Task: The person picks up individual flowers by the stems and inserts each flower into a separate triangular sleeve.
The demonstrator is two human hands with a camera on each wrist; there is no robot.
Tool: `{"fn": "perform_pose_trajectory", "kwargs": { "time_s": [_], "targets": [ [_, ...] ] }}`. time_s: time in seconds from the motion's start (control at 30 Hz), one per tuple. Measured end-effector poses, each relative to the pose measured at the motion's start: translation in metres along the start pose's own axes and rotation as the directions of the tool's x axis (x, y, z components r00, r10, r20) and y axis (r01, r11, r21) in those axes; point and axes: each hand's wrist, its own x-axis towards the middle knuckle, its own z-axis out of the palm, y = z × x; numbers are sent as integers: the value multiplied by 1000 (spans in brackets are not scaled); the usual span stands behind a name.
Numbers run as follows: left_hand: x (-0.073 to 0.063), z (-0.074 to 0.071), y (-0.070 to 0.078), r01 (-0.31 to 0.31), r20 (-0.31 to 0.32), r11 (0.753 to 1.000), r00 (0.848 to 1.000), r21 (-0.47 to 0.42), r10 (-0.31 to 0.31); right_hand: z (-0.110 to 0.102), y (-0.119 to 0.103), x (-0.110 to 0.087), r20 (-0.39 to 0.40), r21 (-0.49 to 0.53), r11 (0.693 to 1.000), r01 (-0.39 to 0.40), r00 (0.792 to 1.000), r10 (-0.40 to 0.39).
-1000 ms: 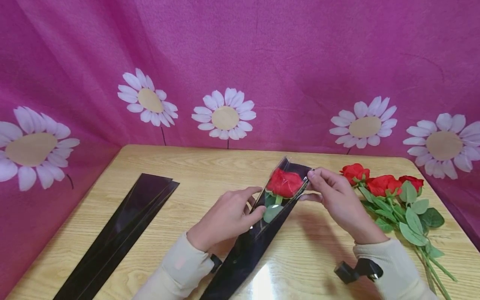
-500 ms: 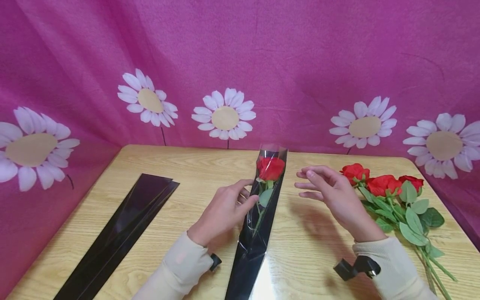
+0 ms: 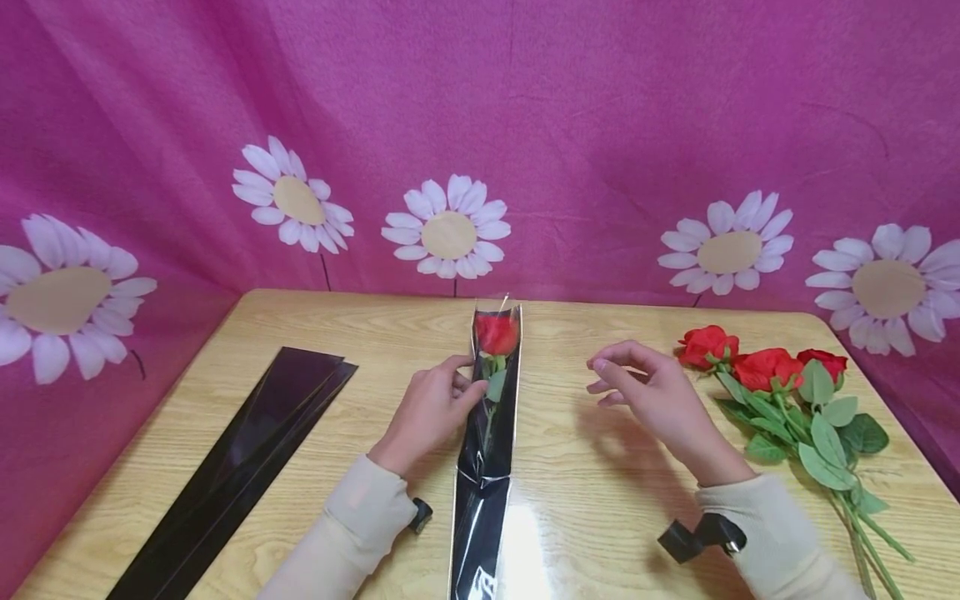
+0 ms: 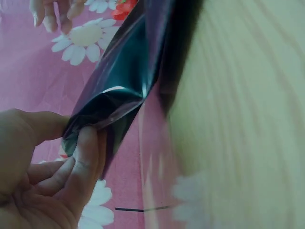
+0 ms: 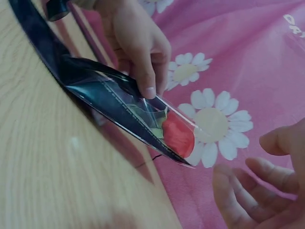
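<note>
A red artificial rose (image 3: pixel 497 335) lies inside a long black flower sleeve (image 3: pixel 480 525) with a clear front, close to upright in the head view. My left hand (image 3: pixel 426 410) pinches the sleeve's left edge beside the rose's leaves. In the left wrist view, thumb and fingers hold the crumpled edge of the sleeve (image 4: pixel 125 67). The right wrist view has the rose (image 5: pixel 178 138) near the sleeve's open end, its stem mostly hidden. To the right of the sleeve, my right hand (image 3: pixel 666 408) hovers apart from it with loosely bent fingers and holds nothing.
Several more red roses (image 3: pixel 768 371) with green leaves lie at the table's right side. On the left rests a stack of flat black sleeves (image 3: pixel 240 467). Behind the wooden table (image 3: pixel 390 333) hangs a magenta cloth (image 3: pixel 577 150) with printed daisies.
The right hand has let go of the sleeve's edge and drawn slightly back. The left hand has moved the sleeve with its rose leftward and turned it from slanted to nearly straight.
</note>
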Motion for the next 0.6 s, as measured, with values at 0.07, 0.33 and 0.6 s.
{"fn": "perform_pose_trajectory", "kwargs": {
  "time_s": [0.07,0.33,0.6],
  "targets": [
    [1,0,-3,22,-3,1000,1000,8,-22,3,1,0,-7,-63,998,24,1000,-24],
    [2,0,-5,62,-3,996,998,61,-62,9,5,-1,26,-160,985,66,998,-63],
    [0,3,-5,-45,2,982,999,183,46,10,8,-2,35,-193,980,55,998,-49]
  ]
}}
